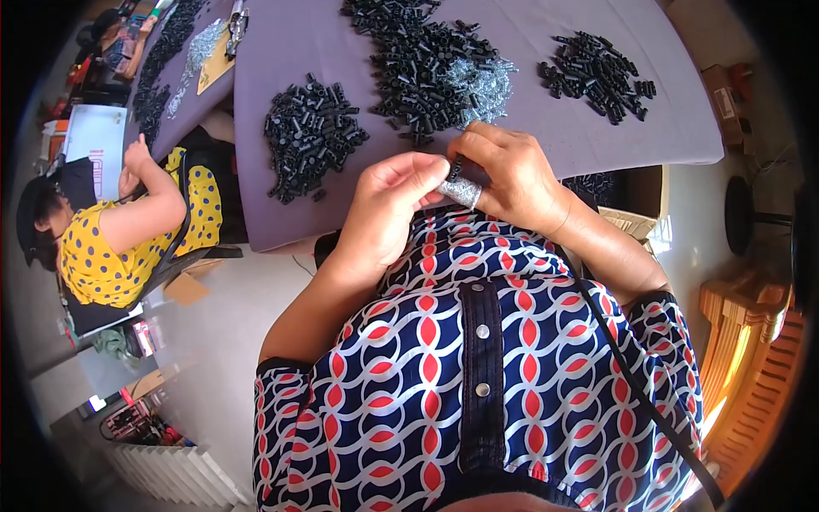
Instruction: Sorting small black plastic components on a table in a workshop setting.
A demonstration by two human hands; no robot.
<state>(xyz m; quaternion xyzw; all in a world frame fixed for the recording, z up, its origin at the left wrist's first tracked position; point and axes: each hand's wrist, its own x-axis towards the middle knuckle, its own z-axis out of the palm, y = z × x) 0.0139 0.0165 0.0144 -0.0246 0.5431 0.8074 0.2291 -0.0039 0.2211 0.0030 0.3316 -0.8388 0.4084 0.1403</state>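
Observation:
My two hands meet just over the table's near edge, in front of my patterned shirt. My left hand (394, 198) is closed, thumb and fingertips pinched together; what lies between them is too small to make out. My right hand (514, 175) curls its fingers round a small black plastic piece (455, 167), which shows between the two hands. A silvery wrap (461, 193) covers a digit of the right hand. Beyond the hands lie a large heap of black cylindrical pieces (409, 72) and, against its right side, a pile of small shiny silvery parts (483, 90).
Other heaps of black pieces sit at left (311, 136) and right (597, 77) on the purple-grey tablecloth (512, 26). At left, a person in yellow dotted clothing (128, 243) works at another table. An open carton (640, 192) stands below the right edge, near a wooden chair (742, 333).

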